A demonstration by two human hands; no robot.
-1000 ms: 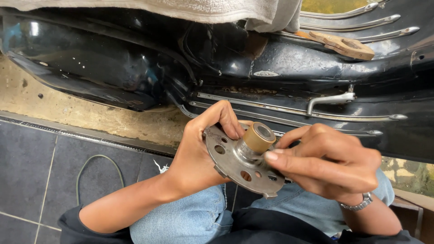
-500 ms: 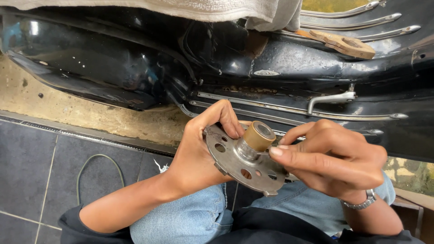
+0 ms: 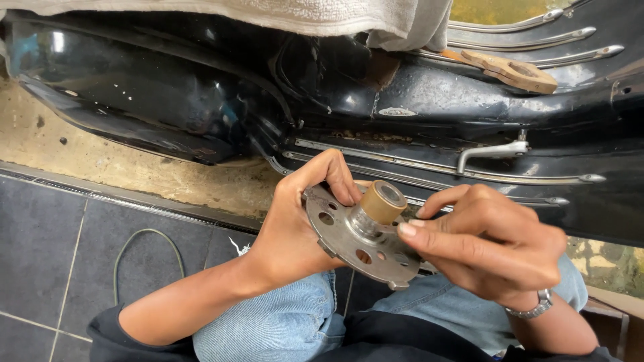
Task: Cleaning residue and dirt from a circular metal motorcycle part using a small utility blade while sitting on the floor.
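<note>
A round grey metal plate (image 3: 345, 241) with several holes and a brass-coloured hub (image 3: 381, 202) at its centre is held over my lap. My left hand (image 3: 295, 221) grips the plate's left edge, thumb and fingers curled over the rim near the hub. My right hand (image 3: 490, 245) holds the plate's right edge, thumb lying across its face just below the hub. The plate tilts toward me. A metal watch (image 3: 530, 310) sits on my right wrist.
A black scooter body (image 3: 201, 100) lies on its side right behind my hands, with chrome floor strips (image 3: 436, 171) and a small metal lever (image 3: 493, 151). A towel (image 3: 302, 17) drapes its top. A wooden piece (image 3: 515, 70) rests upper right. A cable (image 3: 144, 245) loops on dark floor tiles.
My right hand has shifted slightly on the plate's edge, and the plate has turned a little. Otherwise the scene holds still.
</note>
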